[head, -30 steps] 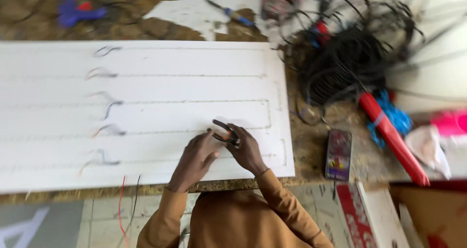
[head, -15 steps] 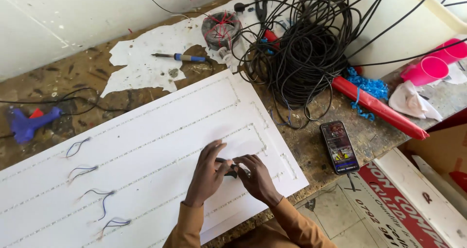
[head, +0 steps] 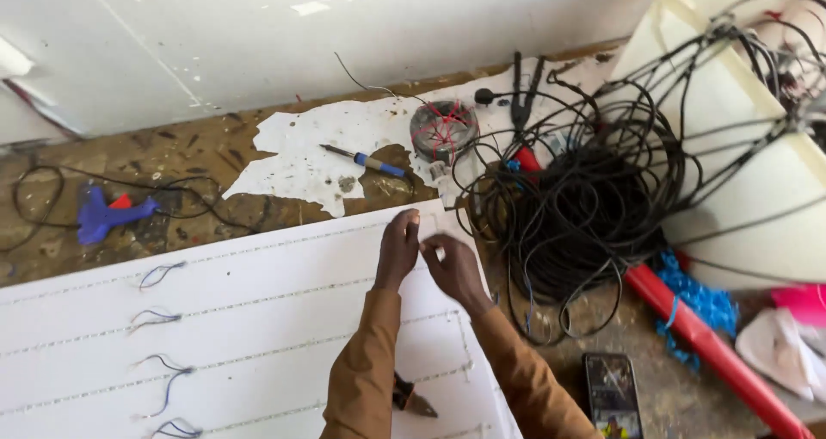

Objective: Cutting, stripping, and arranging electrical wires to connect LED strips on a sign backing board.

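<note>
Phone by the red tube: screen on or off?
On. The phone lies flat, face up on the bench, its screen showing a coloured picture, beside the red tube.

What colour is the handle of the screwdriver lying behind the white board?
Blue with a yellow band, on the slim screwdriver; clearest in the head view.

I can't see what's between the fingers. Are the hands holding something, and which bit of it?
It cannot be told. The left hand and right hand meet fingertip to fingertip near the top corner of the white board; anything pinched there is too small to make out.
</note>
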